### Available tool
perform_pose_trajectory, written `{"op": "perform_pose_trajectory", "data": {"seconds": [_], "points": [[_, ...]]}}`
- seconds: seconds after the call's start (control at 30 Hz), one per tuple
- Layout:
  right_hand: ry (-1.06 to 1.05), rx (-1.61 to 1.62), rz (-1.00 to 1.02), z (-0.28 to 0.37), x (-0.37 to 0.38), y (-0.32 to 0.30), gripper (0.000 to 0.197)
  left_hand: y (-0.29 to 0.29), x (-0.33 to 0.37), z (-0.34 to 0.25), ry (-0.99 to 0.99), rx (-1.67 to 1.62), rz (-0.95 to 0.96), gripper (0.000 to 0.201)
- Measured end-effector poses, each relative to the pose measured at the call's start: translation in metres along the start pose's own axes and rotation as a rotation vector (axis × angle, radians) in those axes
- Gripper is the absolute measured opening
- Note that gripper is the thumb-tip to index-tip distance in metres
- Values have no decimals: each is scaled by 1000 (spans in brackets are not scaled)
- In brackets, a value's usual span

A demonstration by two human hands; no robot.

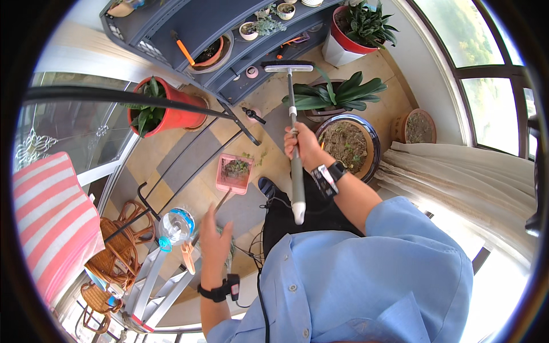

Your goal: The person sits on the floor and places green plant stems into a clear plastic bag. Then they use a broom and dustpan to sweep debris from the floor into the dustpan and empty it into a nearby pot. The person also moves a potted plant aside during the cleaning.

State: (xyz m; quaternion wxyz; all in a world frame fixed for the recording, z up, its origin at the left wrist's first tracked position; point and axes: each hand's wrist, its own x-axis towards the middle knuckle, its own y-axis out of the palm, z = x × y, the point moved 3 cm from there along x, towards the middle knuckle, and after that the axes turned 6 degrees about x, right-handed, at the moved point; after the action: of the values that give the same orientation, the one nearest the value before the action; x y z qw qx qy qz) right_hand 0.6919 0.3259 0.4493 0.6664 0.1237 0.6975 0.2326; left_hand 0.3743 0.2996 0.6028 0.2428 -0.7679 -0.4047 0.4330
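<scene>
Your right hand [303, 146] has its fingers wrapped around the grey pole of one long-handled brush [295, 166]; its white crosspiece with a dark edge lies well beyond those fingers. On your right wrist, just behind the grip, a band carries a white label [325, 178] with dark print too small to read.

Your left hand [215, 248] has its fingers loosely extended, the thumb standing apart. The handle of one pink dustpan [232, 173] passes behind them; you cannot tell whether they touch it. The pan lies on the floor [197, 171] just beyond these fingers, holding dark debris with green bits. To their left is one clear bottle [174, 228], cap downward, with a blue printed label.

Five large planters surround your fingers. Just right of the right fingers is a dark-rimmed basin [374, 157] of soil with small sprouts; farther right, a clay pot [428, 128] of soil bears dark marks. Beyond those fingers are a strap-leaved plant's pot [326, 114] and a red-and-white pot [341, 48] full of leaves. Well beyond the left fingers, a tilted-looking red pot [171, 113] holds another leafy plant.
</scene>
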Motion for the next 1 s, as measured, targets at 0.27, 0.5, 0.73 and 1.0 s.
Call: {"op": "perform_pose_trajectory", "data": {"seconds": [0.27,0.5,0.73,1.0], "points": [[183,17,108,103,129,-9,24,-4,-86,160,-491,322,-120,89],[156,-305,-85,105,91,-49,26,16,-101,185,-382,39,-316,83],[82,-182,-36,148,71,-62,22,3,-93,168,-277,95,-291,50],[-299,183,44,163,153,-20,34,-6,-89,171,-505,276,-265,43]]}}
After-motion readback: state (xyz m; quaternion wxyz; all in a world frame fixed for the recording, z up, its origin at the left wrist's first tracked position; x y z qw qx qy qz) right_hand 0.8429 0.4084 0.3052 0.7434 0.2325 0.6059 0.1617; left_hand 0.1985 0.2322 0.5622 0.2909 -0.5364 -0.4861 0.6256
